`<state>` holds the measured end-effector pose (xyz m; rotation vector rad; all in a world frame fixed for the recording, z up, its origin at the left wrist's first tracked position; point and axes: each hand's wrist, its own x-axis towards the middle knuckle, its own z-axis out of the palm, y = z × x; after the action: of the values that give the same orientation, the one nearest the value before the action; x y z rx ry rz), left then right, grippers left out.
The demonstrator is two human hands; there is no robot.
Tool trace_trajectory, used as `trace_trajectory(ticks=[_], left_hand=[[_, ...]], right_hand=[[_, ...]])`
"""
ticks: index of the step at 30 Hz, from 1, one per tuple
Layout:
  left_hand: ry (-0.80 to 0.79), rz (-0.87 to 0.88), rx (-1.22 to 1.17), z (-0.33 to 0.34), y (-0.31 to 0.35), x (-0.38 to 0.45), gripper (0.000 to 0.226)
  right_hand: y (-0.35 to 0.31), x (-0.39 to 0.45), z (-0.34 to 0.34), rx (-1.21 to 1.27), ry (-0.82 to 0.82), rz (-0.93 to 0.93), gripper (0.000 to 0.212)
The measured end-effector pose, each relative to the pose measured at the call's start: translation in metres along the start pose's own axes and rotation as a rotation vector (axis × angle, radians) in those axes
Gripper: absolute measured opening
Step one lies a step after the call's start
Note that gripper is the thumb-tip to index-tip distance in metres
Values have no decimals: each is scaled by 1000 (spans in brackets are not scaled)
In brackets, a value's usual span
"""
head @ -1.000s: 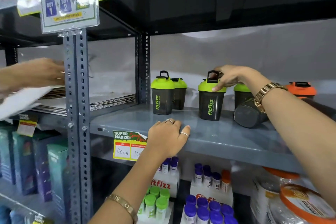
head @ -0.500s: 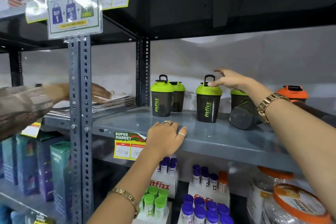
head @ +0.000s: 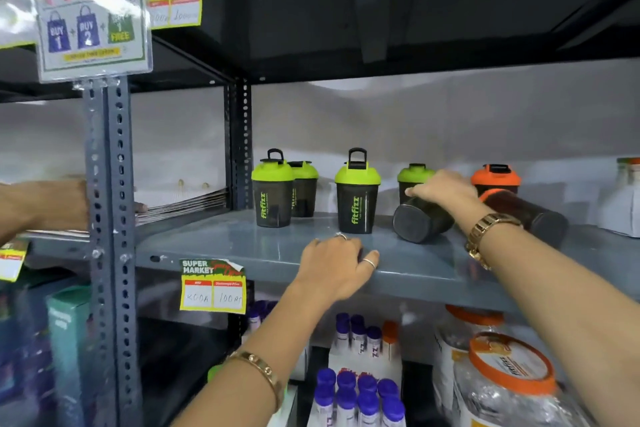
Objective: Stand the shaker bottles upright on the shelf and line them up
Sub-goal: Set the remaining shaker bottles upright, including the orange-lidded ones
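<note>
The right hand (head: 446, 189) is resting on top of a dark translucent plastic shaker bottle lying on its side (head: 420, 220), its round base facing the camera, at about three o'clock on the grey metal shelf (head: 242, 246). The fingers are draped over the barrel, but whether the grip is closing around it I cannot tell. The left hand (head: 337, 265) is lying flat and open on the shelf's front edge at six o'clock, holding nothing.

The risk, as I am judging it, is rolling: a round barrel under a loose palm is likely to be slipping sideways towards the upright green-lidded dark bottle (head: 356, 198) just beside it at nine o'clock, or off the front lip. Lifting it is also risking a knock to the bottles crowding behind the wrist.

Counting: four green-lidded bottles are standing upright, two of them with raised carry loops; one orange-lidded bottle (head: 495, 177) is standing at the back; two bottles are lying down, the second being a dark brownish bottle (head: 519, 215) at four o'clock
</note>
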<state>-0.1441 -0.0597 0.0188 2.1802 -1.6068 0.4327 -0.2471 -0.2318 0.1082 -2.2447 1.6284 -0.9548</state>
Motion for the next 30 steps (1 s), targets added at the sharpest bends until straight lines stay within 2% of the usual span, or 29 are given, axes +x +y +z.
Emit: trace_trajectory(ticks=[4,8,12,16,19,25,30], left_hand=[[-42,15,2,4,4,5,49],[-56,27,24,7,-1,8,51],[-66,33,30,6,0,9,52],[-82,28,29,5,0,8,53],[-92,26,24,4,2,7,53],[-96,24,27,2,3,5,52],[-101,24,21,0,4,2,52]], right_hand=[[2,0,7,14,-82,77,62],[2,3,12,298,-261,205,50],[6,2,9,373,-346,247,66],[10,5,0,472,-262,171,71],[11,2,-7,433,-156,114,86],[22,4,-2,328,-77,-56,106],[31,0,8,371,-37,-163,101]])
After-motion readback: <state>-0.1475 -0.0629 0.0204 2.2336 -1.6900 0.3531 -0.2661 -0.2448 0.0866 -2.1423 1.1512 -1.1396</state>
